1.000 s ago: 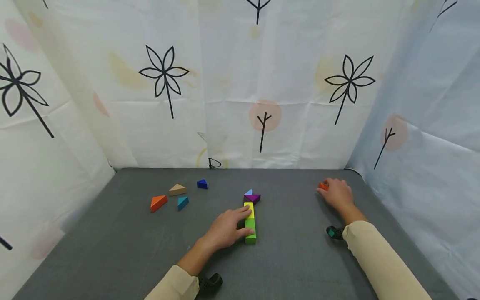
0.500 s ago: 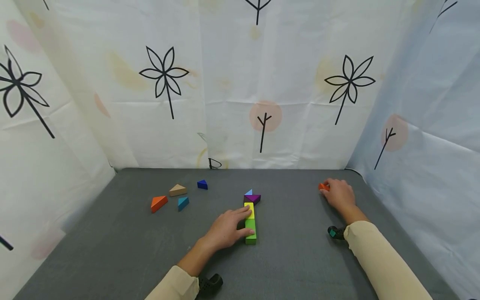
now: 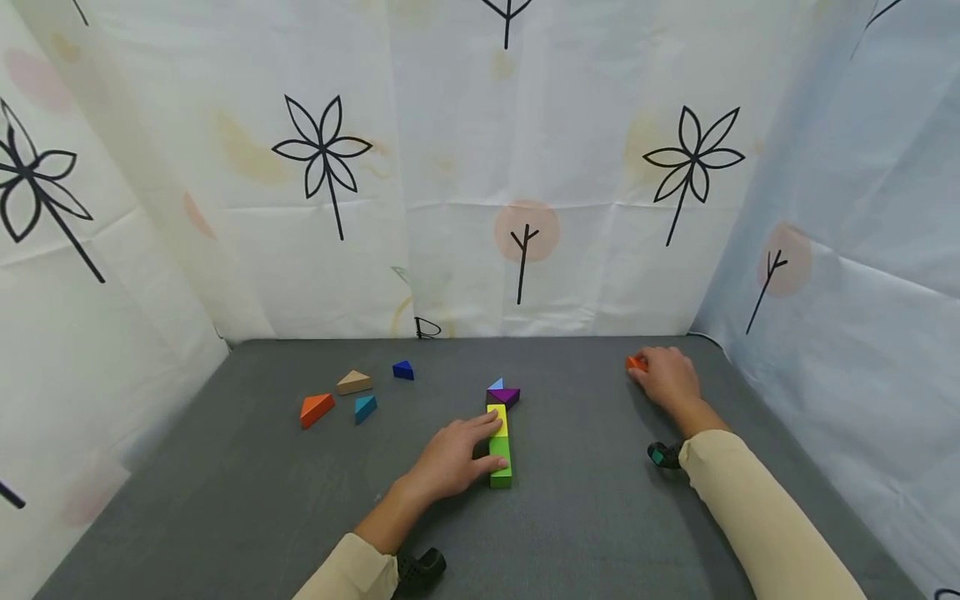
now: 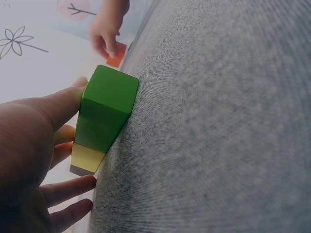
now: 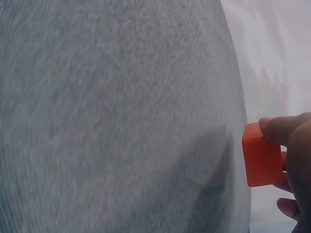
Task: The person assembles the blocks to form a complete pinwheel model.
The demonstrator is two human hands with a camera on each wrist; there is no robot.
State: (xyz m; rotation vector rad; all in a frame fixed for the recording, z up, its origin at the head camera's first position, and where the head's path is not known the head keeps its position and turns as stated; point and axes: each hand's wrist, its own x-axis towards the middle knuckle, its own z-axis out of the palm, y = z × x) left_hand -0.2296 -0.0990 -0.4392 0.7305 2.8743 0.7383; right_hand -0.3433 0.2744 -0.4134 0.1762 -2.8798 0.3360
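Note:
My left hand point(image 3: 450, 461) rests with its thumb on a green block point(image 3: 501, 467) and its fingertips on a yellow block point(image 3: 498, 412), which lies end to end with it. Just beyond these sit a purple triangular block point(image 3: 504, 397) and a small light blue one point(image 3: 498, 384). In the left wrist view the green block point(image 4: 106, 108) nearly hides the yellow block point(image 4: 87, 158). At the right back, my right hand point(image 3: 670, 379) pinches an orange block point(image 3: 636, 364) between thumb and fingers. The right wrist view shows the orange block point(image 5: 261, 158) close, with a shadow on the cloth.
To the left on the grey tabletop point(image 3: 225, 500) lie an orange triangular block point(image 3: 316, 409), a tan one point(image 3: 354, 382), a teal one point(image 3: 365, 407) and a dark blue one point(image 3: 402, 370). Printed white curtains point(image 3: 450, 167) stand along the back and sides.
My right hand has shifted slightly left with the orange block. The left hand stays in place on the green and yellow blocks.

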